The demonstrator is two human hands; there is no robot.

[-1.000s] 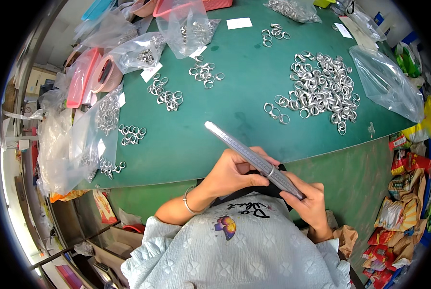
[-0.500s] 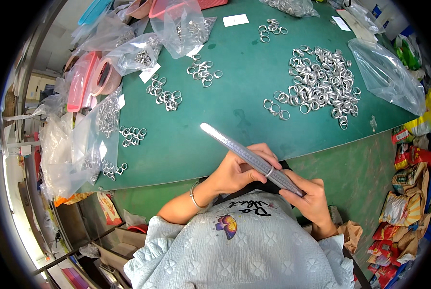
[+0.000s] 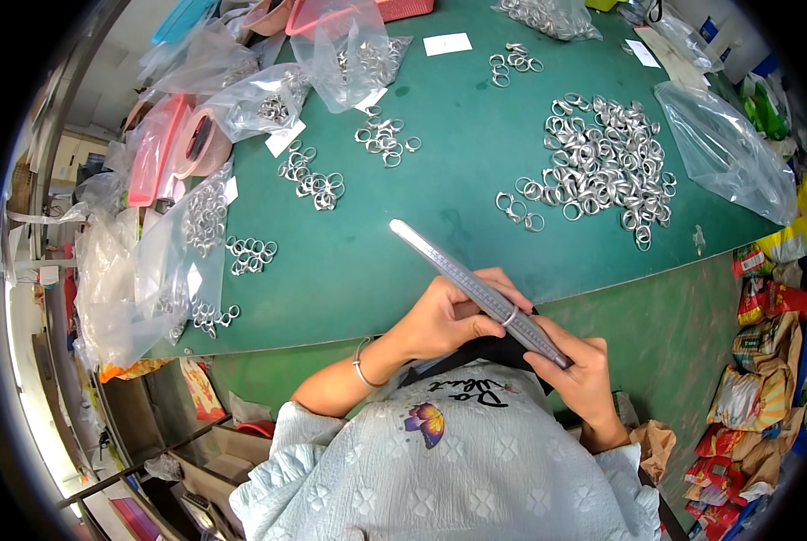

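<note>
Grey tapered rod (image 3: 462, 278): slanted before you across the near edge of the desk (image 3: 403, 180), narrow tip over the desk, pointing away and to the left. Silver ring (image 3: 511, 316) encircles it, between your hands. Your right hand (image 3: 582, 368): closed on the thick end. Your left hand (image 3: 448, 322): curled round the middle from beneath, just beside the ring; contact with ring, cannot tell. Loose ring pile (image 3: 606, 162): toward the desk's right edge.

Bright light, white glare on rod tip (image 3: 399, 227), bent fisheye edges, dark corners
</note>
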